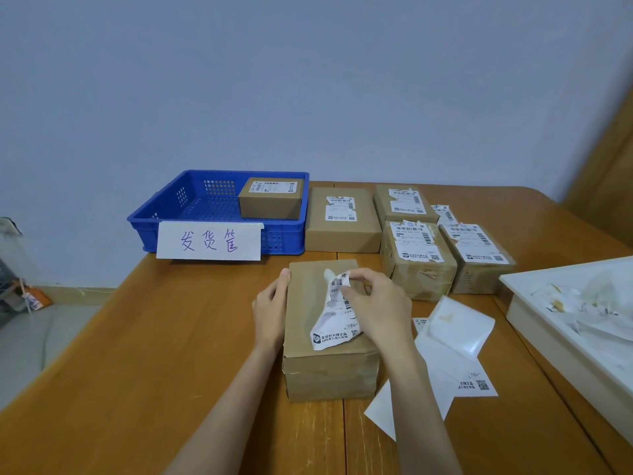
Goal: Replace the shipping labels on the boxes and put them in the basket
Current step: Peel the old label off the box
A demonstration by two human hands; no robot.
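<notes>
A brown cardboard box [308,341] lies in front of me on the wooden table. My left hand [271,311] presses flat against its left side. My right hand [376,303] pinches the crumpled top of the white shipping label [334,325], which is partly peeled up from the box lid. At the back left stands the blue basket [191,214] with a handwritten paper sign; one labelled box [270,197] sits inside it. Several more labelled boxes [342,219] wait in a group right of the basket.
Loose label sheets and backing paper [452,341] lie just right of the box. A white tray [534,320] holding torn paper scraps sits at the right edge. The table's left edge drops to the floor.
</notes>
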